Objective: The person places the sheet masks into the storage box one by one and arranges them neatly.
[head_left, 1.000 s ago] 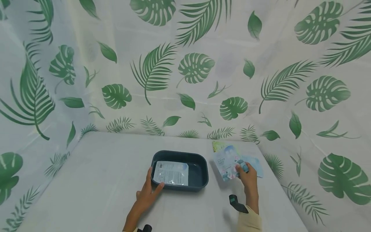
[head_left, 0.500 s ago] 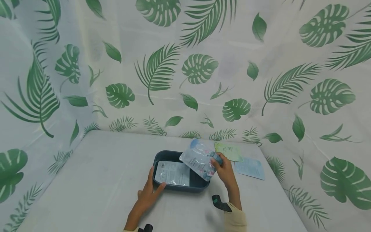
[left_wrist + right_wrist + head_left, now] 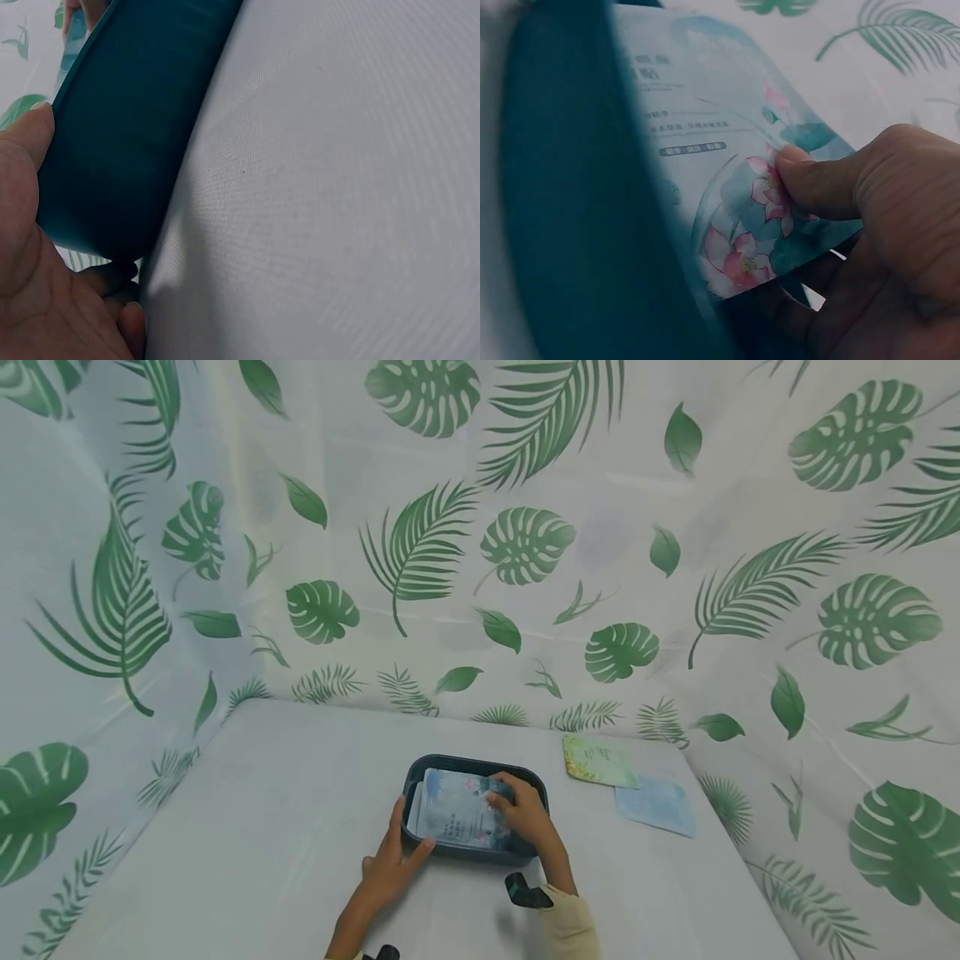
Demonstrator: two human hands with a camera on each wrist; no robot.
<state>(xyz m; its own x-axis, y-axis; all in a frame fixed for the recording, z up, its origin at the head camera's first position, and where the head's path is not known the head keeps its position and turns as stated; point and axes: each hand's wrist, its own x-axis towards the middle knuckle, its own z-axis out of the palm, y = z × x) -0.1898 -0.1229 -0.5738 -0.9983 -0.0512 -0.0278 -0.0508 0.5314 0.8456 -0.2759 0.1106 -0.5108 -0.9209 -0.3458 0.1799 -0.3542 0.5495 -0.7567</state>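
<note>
Lotus packet (image 3: pixel 453 814), pale blue with pink flowers, lies face up in a dark tray (image 3: pixel 480 855) in the head view, on top of a white packet (image 3: pixel 414 810) whose left edge shows. The right hand (image 3: pixel 527 814) reaches over the tray's right side, fingers bent, holding the lotus packet's right end. The left hand (image 3: pixel 390 862) grips the tray's near left corner, thumb and fingers spread around it. To the right on the white table (image 3: pixel 300 827), a green packet (image 3: pixel 598 762) and a blue packet (image 3: pixel 657 807) meet at their corners. Behind hangs a white curtain (image 3: pixel 570 452) printed with green leaves.

Left wrist view: the tray's outer wall slants across the upper left. The left thumb touches the rim; the other fingers bend by the bottom corner.

Right wrist view: the right thumb presses the lotus packet's printed face, fingers behind it, pinching it nearly closed. The blurred tray wall hides the packet's left part.
</note>
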